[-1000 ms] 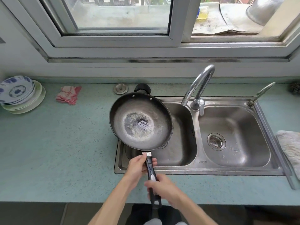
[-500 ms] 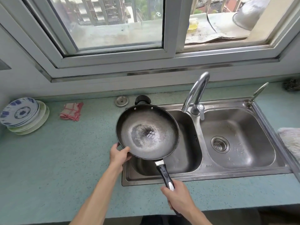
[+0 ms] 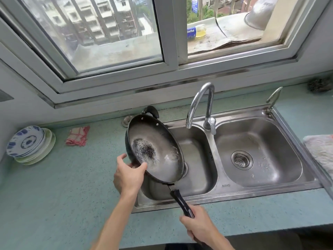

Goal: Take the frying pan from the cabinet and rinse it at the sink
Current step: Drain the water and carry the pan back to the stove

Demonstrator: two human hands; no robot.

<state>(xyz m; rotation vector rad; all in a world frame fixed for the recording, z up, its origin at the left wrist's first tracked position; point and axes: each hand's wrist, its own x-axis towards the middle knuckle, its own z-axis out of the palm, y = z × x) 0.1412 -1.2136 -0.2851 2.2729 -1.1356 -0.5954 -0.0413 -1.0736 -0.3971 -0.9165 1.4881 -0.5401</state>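
The black frying pan (image 3: 158, 147), worn grey inside with a dark burnt patch, hangs tilted over the left basin of the steel double sink (image 3: 223, 193), its left rim raised and its inside facing right. My right hand (image 3: 200, 225) grips the end of the pan's long black handle near the counter's front edge. My left hand (image 3: 128, 175) holds the pan's lower left rim, thumb on the inner edge. The chrome faucet (image 3: 200, 103) arches over the left basin with no water running. A small helper handle shows at the pan's far side.
A stack of blue-patterned plates (image 3: 29, 143) leans at the far left of the green counter (image 3: 63, 186). A red checked cloth (image 3: 77, 136) lies behind, a round sink plug beside it. A pale towel (image 3: 320, 150) sits at the right edge.
The pan has gone from level to tilted, left rim up, over the left basin. My left hand left the handle for the pan's rim, and my right hand slid back along the handle.
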